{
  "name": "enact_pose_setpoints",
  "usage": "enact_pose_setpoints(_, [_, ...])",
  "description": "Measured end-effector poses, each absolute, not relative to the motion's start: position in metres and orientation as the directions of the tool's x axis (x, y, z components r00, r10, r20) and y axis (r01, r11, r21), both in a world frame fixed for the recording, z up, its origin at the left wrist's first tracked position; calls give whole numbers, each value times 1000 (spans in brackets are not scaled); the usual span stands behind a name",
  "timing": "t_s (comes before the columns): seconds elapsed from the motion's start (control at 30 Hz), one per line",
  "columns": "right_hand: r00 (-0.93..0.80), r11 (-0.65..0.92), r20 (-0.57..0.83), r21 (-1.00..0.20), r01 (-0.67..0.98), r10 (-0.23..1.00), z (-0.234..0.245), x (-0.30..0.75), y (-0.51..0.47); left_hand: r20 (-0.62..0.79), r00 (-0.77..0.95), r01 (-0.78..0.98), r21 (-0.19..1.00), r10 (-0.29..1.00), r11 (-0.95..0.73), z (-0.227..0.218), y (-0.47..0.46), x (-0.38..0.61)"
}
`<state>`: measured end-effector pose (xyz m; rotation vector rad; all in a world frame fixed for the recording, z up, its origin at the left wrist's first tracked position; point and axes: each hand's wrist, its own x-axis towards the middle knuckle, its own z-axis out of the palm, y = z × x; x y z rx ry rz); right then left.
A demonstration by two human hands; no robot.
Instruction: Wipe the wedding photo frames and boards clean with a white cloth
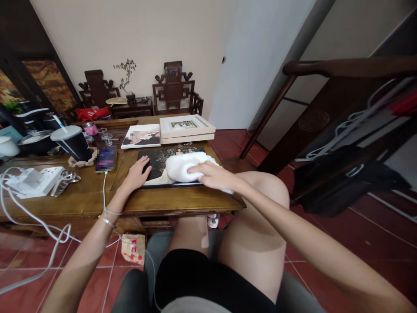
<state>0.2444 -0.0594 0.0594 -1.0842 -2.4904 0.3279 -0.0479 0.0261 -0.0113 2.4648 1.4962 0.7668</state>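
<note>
A dark photo panel (156, 163) with a printed picture lies flat near the front edge of the wooden table (97, 195). My left hand (138, 171) rests on its left edge, fingers stretched out and holding nothing. In my right hand (211, 174) is a bunched white cloth (185, 165), pressed against the panel's right part. The cloth hides much of the picture, and a loose end of it hangs out below my hand.
Behind the panel lie a white-edged photo print (141, 135) and a stack of framed pictures (187, 128). To the left are a phone (106, 159) on a white cable, a black cup (73, 143) with a straw and a power strip (42, 182). A paper bag (133, 248) is on the floor.
</note>
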Motion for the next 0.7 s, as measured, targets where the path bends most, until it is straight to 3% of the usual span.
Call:
enact_pose_setpoints(0.33, [-510, 551, 218, -226, 803, 832, 40, 216, 41, 351, 380, 768, 396, 856, -503, -9, 25, -50])
enact_pose_setpoints(0.5, [-609, 635, 185, -169, 754, 771, 22, 220, -7, 319, 381, 774, 404, 868, -488, -9, 25, -49])
enact_pose_setpoints(0.7, [-710, 718, 139, -252, 649, 690, 38, 228, -96, 271, 368, 795, 404, 890, -452, -10, 24, -47])
